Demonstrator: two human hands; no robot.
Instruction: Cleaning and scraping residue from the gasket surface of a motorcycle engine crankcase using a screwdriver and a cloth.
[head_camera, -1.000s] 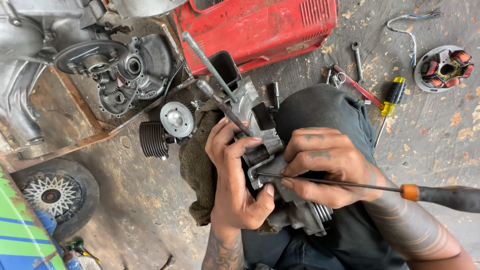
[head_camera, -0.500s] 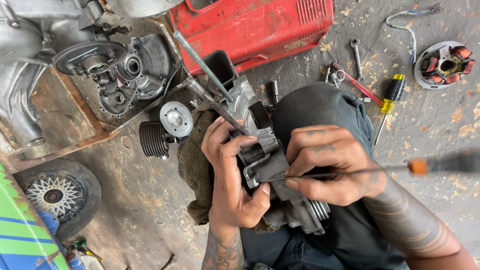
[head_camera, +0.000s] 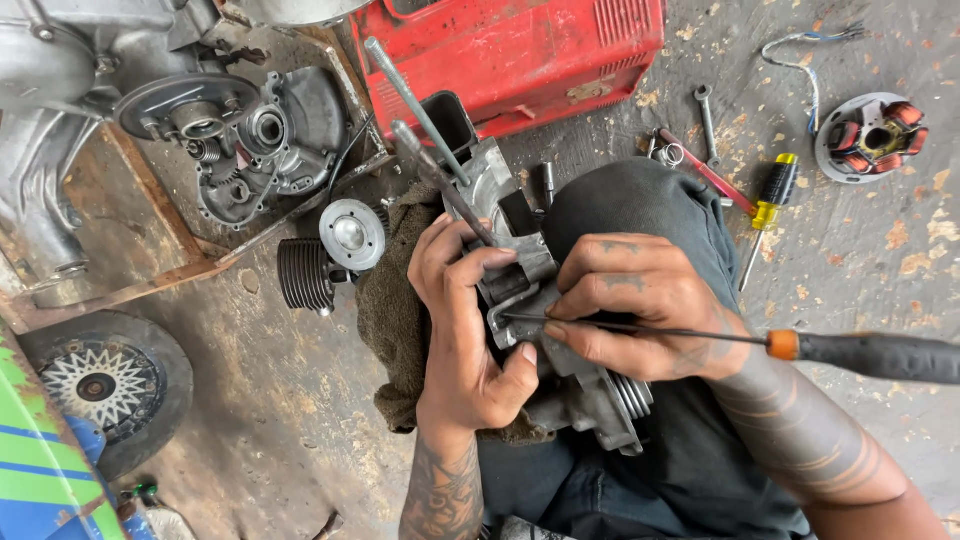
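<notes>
Oily concrete floor — left hand (head_camera: 465, 330) grips grimy (grey) engine casing (head_camera: 520, 290); right hand (head_camera: 640, 305) pinches screwdriver (head_camera: 850, 352).

free: bare floor (head_camera: 270, 400) lower left | blocked: red casing (head_camera: 520, 50) above, screwdriver (head_camera: 765, 205) right

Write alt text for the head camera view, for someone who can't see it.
Two hands work on a metal engine part in a person's lap: the left hand grips it, the right hand guides a long screwdriver into it. Tools and engine pieces litter the floor.
</notes>
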